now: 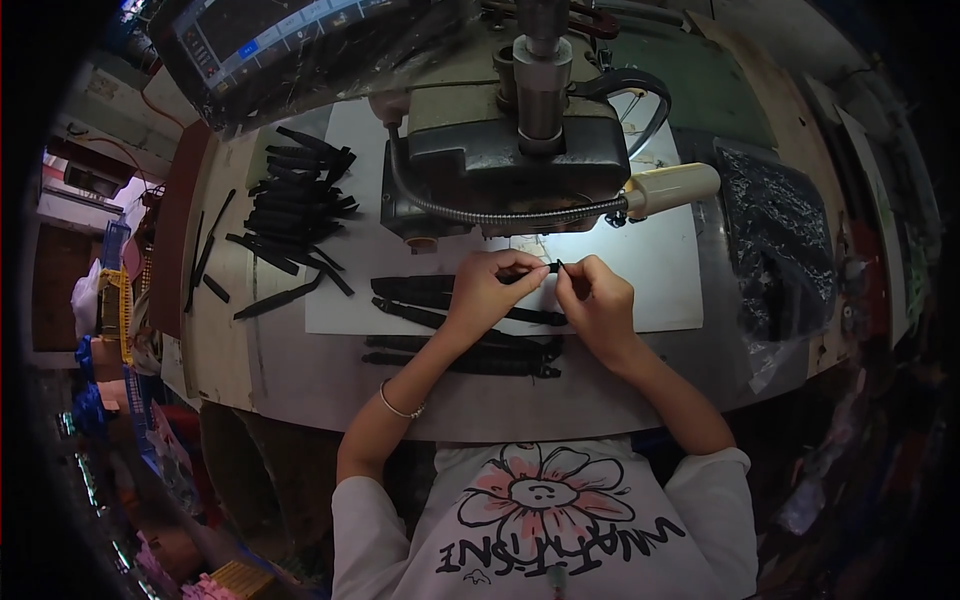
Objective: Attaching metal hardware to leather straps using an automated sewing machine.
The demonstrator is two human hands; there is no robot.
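Note:
My left hand (pixel 490 288) and my right hand (pixel 598 303) meet just in front of the machine head, fingertips pinched close together. Between them is the end of a black strip (pixel 554 268), perhaps fabric; most of it is hidden by my fingers. Beneath my left hand and wrist, several black strips (pixel 410 286) lie sideways on the white sheet (pixel 660 300). Nearer to me, a second group of black strips (pixel 455 357) rests on the grey table edge, with small knobby ends at the right.
A dark machine head (pixel 500 165) with a cream handle (pixel 672 190) overhangs the lit work spot. At the left lies a big pile of black strips (pixel 295 200), below a tilted screen (pixel 260 40). A clear plastic bag (pixel 775 240) with dark contents sits at the right.

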